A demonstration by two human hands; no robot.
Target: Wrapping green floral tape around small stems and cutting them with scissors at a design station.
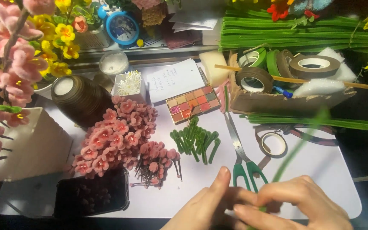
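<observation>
Pinching green stem point(297, 147) w/ both hands, left hand point(207, 204) & right hand point(297, 202)

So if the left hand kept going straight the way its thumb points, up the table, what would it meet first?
Probably the green-handled scissors: the left hand has its thumb pointing up and slightly right, toward the handles just beyond. Its height above the table is unclear, so it might pass over them.

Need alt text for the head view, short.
Two bare hands, left hand and right hand, meet at the bottom edge of a white table, pinching a green stem that rises blurred toward the camera. Behind them lie green-handled scissors, short green stem pieces, a heap of pink fabric flowers and a box of tape rolls.
</observation>
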